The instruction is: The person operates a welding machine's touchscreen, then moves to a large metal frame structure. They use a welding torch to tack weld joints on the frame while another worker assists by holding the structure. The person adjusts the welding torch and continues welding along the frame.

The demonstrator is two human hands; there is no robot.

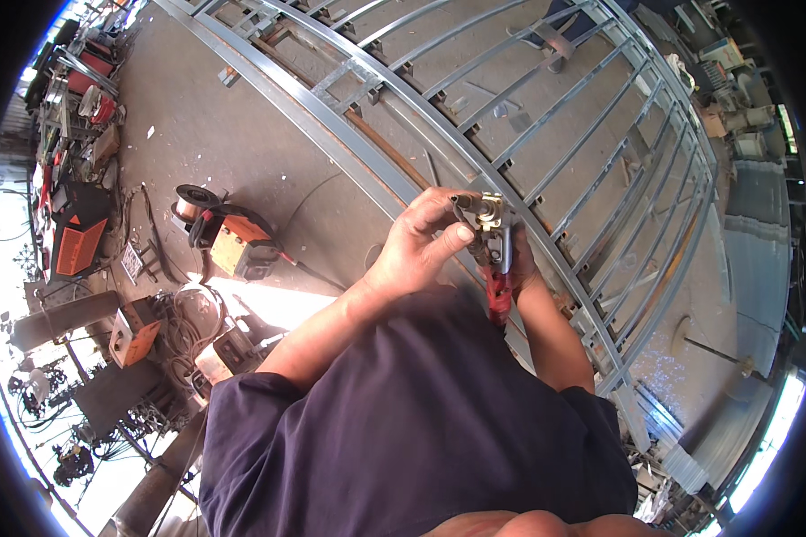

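Both my hands are raised in front of my chest around a hand tool point(491, 213). It has a brass-coloured head, a dark stub and hose, a grey metal part and a red grip; its exact kind is unclear. My left hand point(420, 231) has thumb and fingers at the dark stub on the tool's left side. Behind the grey part and the red grip, my right hand point(525, 262) holds the tool from the right, its fingers mostly hidden. Beyond and below the hands lies a welded frame of galvanized steel tubes point(457, 142) with many parallel bars.
On the concrete floor at left stand a wire-feed unit point(238, 245) with a wire spool point(196, 201) and an orange-fronted machine point(80, 235). Coiled cables point(198, 315) lie lower left. Another person's leg point(564, 30) shows beyond the frame. Sheet metal point(755, 255) lies at right.
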